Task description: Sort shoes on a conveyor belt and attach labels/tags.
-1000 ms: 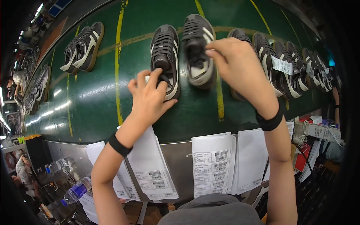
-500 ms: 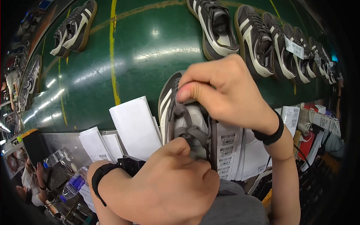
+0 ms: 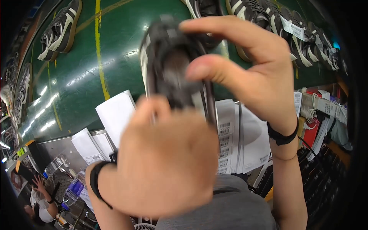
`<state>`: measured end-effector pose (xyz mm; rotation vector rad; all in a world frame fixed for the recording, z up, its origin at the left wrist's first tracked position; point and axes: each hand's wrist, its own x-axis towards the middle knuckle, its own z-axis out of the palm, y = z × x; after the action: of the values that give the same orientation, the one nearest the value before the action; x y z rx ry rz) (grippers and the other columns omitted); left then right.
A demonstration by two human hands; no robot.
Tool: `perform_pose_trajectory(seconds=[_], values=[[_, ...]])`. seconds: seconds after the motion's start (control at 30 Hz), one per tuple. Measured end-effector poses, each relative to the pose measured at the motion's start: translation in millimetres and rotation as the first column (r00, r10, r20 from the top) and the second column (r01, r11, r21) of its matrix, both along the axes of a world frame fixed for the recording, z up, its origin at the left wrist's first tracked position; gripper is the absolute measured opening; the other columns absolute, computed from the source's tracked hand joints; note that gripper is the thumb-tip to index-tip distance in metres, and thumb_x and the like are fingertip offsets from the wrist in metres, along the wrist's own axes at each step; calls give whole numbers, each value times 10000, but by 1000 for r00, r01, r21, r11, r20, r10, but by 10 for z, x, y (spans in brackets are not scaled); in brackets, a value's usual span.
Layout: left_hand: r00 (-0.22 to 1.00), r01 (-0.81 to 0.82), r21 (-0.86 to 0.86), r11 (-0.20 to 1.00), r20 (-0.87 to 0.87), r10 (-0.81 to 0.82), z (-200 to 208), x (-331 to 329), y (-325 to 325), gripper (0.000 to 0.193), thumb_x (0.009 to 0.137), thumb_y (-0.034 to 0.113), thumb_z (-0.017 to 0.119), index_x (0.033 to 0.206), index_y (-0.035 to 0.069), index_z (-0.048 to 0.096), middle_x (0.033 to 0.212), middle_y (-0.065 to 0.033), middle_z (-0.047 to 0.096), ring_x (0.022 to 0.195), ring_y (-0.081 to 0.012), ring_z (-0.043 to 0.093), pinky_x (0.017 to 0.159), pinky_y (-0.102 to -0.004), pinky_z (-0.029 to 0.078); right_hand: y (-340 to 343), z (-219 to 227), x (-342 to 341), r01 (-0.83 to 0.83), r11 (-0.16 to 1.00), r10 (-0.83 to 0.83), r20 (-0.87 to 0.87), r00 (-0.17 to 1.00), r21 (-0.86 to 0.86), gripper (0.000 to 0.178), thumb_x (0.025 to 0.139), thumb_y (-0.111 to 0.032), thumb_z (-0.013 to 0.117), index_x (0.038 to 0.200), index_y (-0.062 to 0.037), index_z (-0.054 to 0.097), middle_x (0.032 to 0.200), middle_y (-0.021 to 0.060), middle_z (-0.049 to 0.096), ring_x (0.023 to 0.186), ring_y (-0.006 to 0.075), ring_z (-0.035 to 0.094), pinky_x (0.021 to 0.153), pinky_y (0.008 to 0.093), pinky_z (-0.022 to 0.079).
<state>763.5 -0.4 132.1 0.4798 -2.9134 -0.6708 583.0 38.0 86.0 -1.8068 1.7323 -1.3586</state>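
Observation:
A dark sneaker point(image 3: 155, 67) with pale stripes is raised in front of me, blurred by motion, its dark foot opening facing up. My left hand point(image 3: 168, 161) has its fingers curled round the near end of the shoe and hides that part. Smeared as it is, the hand looks closed on it. Just right of the opening, my right hand point(image 3: 260, 73) has thumb and forefinger spread wide. Its fingertips overlap the shoe's right side; I cannot tell whether they touch it.
On the green table point(image 3: 122, 42), similar sneakers point(image 3: 63, 30) stand at the far left, with a row of more sneakers point(image 3: 249, 15) at far right. White papers point(image 3: 115, 111) and barcode label sheets point(image 3: 224, 140) lie along the near edge. Plastic bottles point(image 3: 73, 191) and another person point(image 3: 48, 207) are lower left.
The sneaker has moved up and away from me, and its dark opening shows at the far end. My right hand has gone from a pinch at the laces to spread fingers.

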Motion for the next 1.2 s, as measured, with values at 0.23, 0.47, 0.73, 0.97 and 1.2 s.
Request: perform_pose_trajectory(seconds=[0.23, 0.47, 0.73, 0.97, 1.2], values=[[993, 107, -127, 986, -37, -112, -629, -61, 222, 536, 712, 169, 788, 1179, -7, 591, 1353, -174, 541, 1124, -340, 561, 910, -428, 456, 1199, -374, -193, 177, 900, -15, -378, 925, 398, 279, 749, -161, 784, 1003, -60, 730, 868, 64, 606, 829, 245, 579, 701, 345, 503], [990, 140, -191, 972, 11, -140, -1398, -170, 624, 769, 675, 334, 815, 1309, -14, 551, 1427, -165, 493, 1270, -381, 476, 941, -440, 450, 1530, -873, 3, 214, 936, 30, -673, 739, 277, 366, 782, -197, 728, 1119, -56, 695, 939, 48, 588, 916, 219, 552, 668, 319, 489], [993, 103, -227, 968, 73, -88, -1378, -106, 704, 769, 659, 376, 823, 1315, 57, 583, 1447, -184, 473, 1251, -382, 494, 910, -447, 462, 1604, -908, 83, 114, 957, 123, -733, 669, 265, 381, 733, -97, 659, 1083, 54, 684, 846, 58, 604, 897, 218, 556, 660, 294, 458], [987, 37, -230, 973, 161, 0, -1331, -91, 728, 805, 716, 431, 790, 1386, 76, 521, 1448, -218, 450, 1170, -350, 523, 840, -434, 485, 1699, -931, 238, 187, 929, 146, -780, 609, 320, 440, 726, -72, 628, 1134, 88, 652, 859, 73, 610, 890, 213, 555, 668, 291, 455], [962, 73, -44, 996, 265, -59, -1255, -167, 438, 508, 871, 358, 668, 1339, 171, 601, 1267, -209, 564, 1107, -358, 542, 821, -444, 512, 1551, -683, 392, 138, 972, 23, -655, 755, 193, 202, 714, -106, 636, 871, 19, 606, 818, 65, 575, 843, 209, 555, 611, 303, 458]])
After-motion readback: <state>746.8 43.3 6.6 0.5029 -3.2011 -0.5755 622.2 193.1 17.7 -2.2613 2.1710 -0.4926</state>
